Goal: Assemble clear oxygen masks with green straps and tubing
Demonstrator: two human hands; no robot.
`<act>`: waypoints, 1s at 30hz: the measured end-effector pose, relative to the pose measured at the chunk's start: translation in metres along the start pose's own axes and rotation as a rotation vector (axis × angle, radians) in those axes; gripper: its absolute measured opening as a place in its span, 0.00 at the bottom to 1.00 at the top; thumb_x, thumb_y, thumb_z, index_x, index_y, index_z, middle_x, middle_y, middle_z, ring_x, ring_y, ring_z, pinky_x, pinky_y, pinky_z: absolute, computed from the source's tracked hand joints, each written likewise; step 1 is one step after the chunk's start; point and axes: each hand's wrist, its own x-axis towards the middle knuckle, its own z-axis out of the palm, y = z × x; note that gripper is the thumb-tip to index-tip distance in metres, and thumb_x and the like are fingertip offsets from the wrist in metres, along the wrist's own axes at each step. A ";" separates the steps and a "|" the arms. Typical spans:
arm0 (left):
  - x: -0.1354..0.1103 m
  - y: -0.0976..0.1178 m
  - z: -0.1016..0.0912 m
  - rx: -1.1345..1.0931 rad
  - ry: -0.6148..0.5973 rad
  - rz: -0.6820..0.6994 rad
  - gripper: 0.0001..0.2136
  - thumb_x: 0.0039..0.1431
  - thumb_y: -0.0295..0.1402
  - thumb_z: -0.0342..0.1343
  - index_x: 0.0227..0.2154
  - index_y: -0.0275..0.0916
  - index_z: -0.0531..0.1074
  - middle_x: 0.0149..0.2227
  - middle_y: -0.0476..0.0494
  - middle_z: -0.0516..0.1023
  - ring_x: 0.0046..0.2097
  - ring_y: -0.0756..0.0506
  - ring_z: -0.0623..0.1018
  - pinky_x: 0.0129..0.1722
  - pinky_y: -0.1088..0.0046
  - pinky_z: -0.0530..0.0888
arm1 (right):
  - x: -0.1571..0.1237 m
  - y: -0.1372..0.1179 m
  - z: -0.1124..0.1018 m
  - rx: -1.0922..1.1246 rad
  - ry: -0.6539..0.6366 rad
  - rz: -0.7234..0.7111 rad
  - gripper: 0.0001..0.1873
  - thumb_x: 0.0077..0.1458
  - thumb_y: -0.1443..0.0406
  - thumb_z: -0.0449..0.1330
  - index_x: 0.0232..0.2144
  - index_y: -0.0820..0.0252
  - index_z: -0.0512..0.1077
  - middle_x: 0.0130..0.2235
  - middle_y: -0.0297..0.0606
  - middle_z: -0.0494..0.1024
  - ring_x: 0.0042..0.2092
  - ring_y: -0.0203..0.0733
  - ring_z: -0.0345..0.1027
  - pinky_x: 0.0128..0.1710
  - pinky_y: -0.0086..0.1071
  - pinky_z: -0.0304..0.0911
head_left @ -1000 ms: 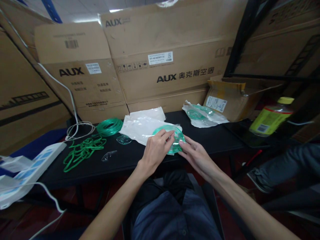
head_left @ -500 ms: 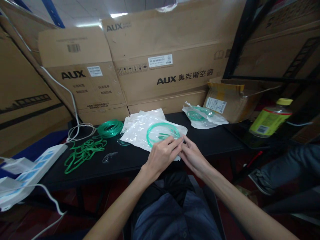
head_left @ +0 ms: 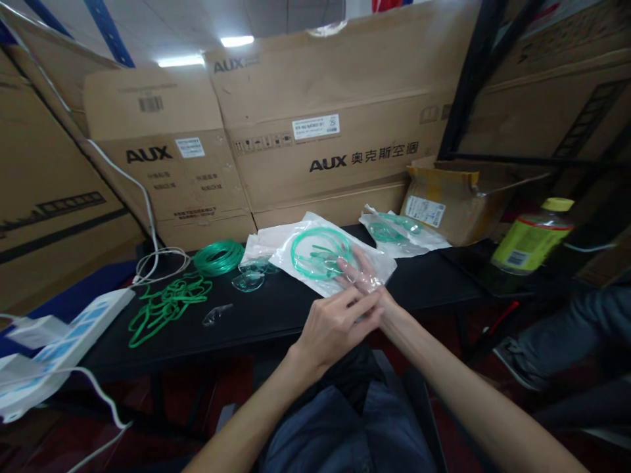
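A pouch [head_left: 283, 257] with a clear film front and white backing lies tilted near the table's front edge. Inside it shows a ring of green tubing [head_left: 320, 232], with some clear and green parts in the middle. My right hand [head_left: 363, 272] reaches into the pouch from its near right side, fingers spread under the film beside the tubing. At that same side my left hand [head_left: 338, 320] has its fingers curled at the film edge, over the right palm and wrist. The film partly blurs the right fingertips.
On the black table [head_left: 266, 312] lie a green tubing coil [head_left: 218, 257], tangled green straps [head_left: 170, 305], clear cup-like pieces [head_left: 248, 281] and a small clear piece [head_left: 217, 314]. Another filled pouch [head_left: 407, 235], an opened carton [head_left: 438, 200], a bottle [head_left: 532, 238] and a power strip [head_left: 93, 322] surround them.
My right hand has gone from pinching the pouch's edge to reaching inside with spread fingers. The left hand has moved nearer and right. The pouch has shifted right, uncovering the clear pieces.
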 end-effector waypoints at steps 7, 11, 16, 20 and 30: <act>-0.020 -0.027 -0.003 -0.752 0.407 -1.058 0.19 0.58 0.45 0.65 0.45 0.37 0.70 0.32 0.48 0.76 0.29 0.51 0.76 0.25 0.79 0.72 | 0.013 0.001 0.006 0.217 0.055 -0.025 0.22 0.47 0.64 0.75 0.43 0.51 0.74 0.45 0.32 0.84 0.52 0.42 0.77 0.55 0.37 0.71; -0.012 -0.035 -0.002 -1.157 0.285 -1.117 0.24 0.59 0.43 0.66 0.54 0.39 0.71 0.52 0.35 0.79 0.52 0.41 0.80 0.49 0.66 0.78 | 0.008 0.011 0.015 0.192 -0.003 0.027 0.20 0.50 0.61 0.74 0.45 0.51 0.76 0.48 0.35 0.84 0.52 0.43 0.77 0.58 0.38 0.69; -0.008 -0.033 0.003 -1.277 0.338 -1.088 0.23 0.58 0.40 0.68 0.56 0.43 0.75 0.60 0.38 0.76 0.62 0.35 0.73 0.61 0.56 0.71 | 0.000 0.004 0.026 -0.029 -0.157 0.076 0.25 0.49 0.61 0.74 0.50 0.56 0.78 0.52 0.42 0.83 0.55 0.51 0.76 0.61 0.44 0.66; -0.010 -0.033 0.006 -1.316 0.408 -1.059 0.24 0.56 0.36 0.69 0.56 0.40 0.75 0.59 0.38 0.77 0.61 0.36 0.75 0.63 0.57 0.69 | -0.004 -0.011 0.022 -0.148 -0.211 0.060 0.27 0.50 0.60 0.73 0.53 0.53 0.78 0.55 0.40 0.81 0.58 0.52 0.73 0.64 0.48 0.62; -0.011 -0.042 0.009 -1.270 0.717 -1.013 0.25 0.51 0.29 0.72 0.53 0.36 0.75 0.56 0.37 0.79 0.61 0.36 0.75 0.65 0.58 0.67 | -0.017 -0.017 -0.003 -0.324 0.200 -0.085 0.18 0.47 0.59 0.72 0.41 0.60 0.82 0.48 0.44 0.84 0.57 0.55 0.73 0.63 0.50 0.61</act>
